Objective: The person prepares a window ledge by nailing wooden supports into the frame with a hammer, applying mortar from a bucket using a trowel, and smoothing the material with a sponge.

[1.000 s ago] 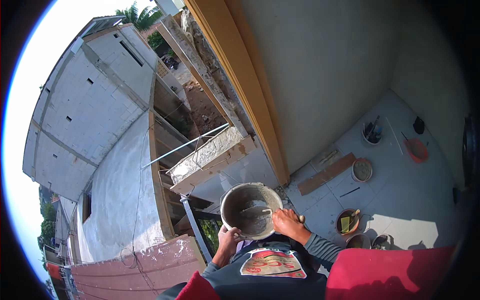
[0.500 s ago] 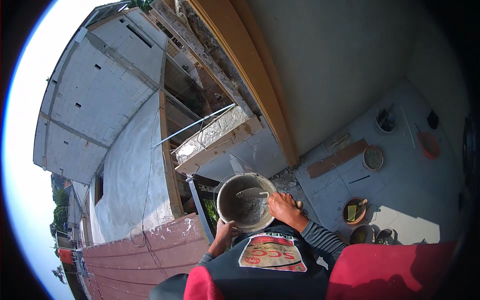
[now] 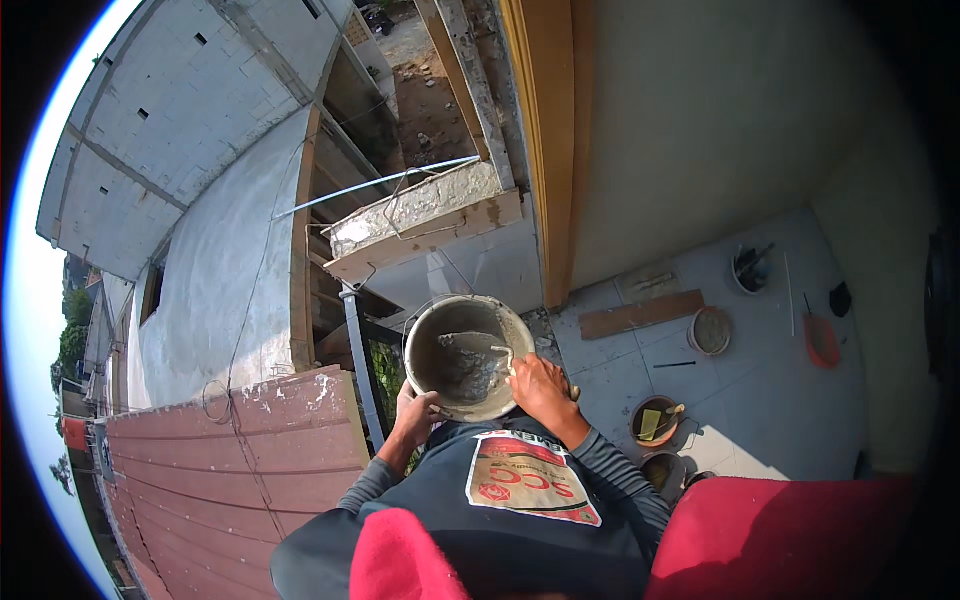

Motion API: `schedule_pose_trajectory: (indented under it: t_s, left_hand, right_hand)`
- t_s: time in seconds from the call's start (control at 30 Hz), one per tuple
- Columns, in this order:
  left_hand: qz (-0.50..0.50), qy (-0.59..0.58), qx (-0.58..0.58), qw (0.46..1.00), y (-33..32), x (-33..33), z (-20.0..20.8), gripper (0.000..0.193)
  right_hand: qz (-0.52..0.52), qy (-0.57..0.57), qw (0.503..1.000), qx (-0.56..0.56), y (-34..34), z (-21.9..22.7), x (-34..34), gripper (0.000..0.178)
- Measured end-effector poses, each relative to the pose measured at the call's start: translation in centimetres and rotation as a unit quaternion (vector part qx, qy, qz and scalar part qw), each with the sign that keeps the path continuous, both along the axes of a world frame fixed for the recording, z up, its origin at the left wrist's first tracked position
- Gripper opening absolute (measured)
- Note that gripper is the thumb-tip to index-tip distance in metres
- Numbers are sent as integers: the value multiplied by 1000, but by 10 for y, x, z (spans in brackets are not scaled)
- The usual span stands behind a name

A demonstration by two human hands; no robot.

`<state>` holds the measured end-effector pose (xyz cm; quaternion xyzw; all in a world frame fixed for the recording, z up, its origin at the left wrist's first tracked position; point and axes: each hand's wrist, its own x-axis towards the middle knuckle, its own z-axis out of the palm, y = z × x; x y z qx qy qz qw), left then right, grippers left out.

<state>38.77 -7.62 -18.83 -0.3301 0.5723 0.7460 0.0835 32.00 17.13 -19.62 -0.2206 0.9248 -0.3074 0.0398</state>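
While the grey bucket (image 3: pixel 468 355) is kept up against the chest, high above the tiled floor (image 3: pixel 760 400), the plainest risk is judged to be a slip: the wet mortar (image 3: pixel 470 365) inside looks heavy, and it appears that only one hand is bearing the load. A drop or a spill could be caused by the rim tipping as the mix is worked on the far side. A splash over the edge onto the dark apron (image 3: pixel 520 500) is also judged possible if the tool is dragged too briskly.

The bucket's lower left rim is gripped by the left hand (image 3: pixel 418 415), fingers curled shut around the edge from underneath, thumb side towards the body. The right hand (image 3: pixel 540 385) is laid over the right rim, fingers closed on the handle of a small trowel (image 3: pixel 500 352) whose blade is reached into the mortar just beyond the fingertips. The mortar is thus seen lying between the two hands, nearer the right fingers and touching the tool.

Further out, to the right of the right hand and well below, smaller pails (image 3: pixel 655 420) and a round tub (image 3: pixel 710 330) are set on the tiles, with a wooden plank (image 3: pixel 640 315) beside them. To the left of the left hand, a red-brown roof (image 3: pixel 230 460) is spread.
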Motion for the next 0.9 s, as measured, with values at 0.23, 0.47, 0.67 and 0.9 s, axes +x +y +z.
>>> schedule_pose_trajectory:
  t_s: [0.23,0.47,0.67,0.9]
  left_hand:
    - [-27,21,-20,999,17,-24,1,52]
    - [-114,23,15,993,23,-77,-14,42]
    - [-215,99,-31,971,29,-137,-20,39]
    - [-332,130,-67,932,25,-189,-28,43]
  right_hand:
    - [-15,2,999,52,20,18,-9,18]
    - [-101,-102,986,86,34,35,-25,30]
    - [-197,-135,963,128,24,50,-38,31]
    - [-304,-140,929,156,9,57,-55,31]
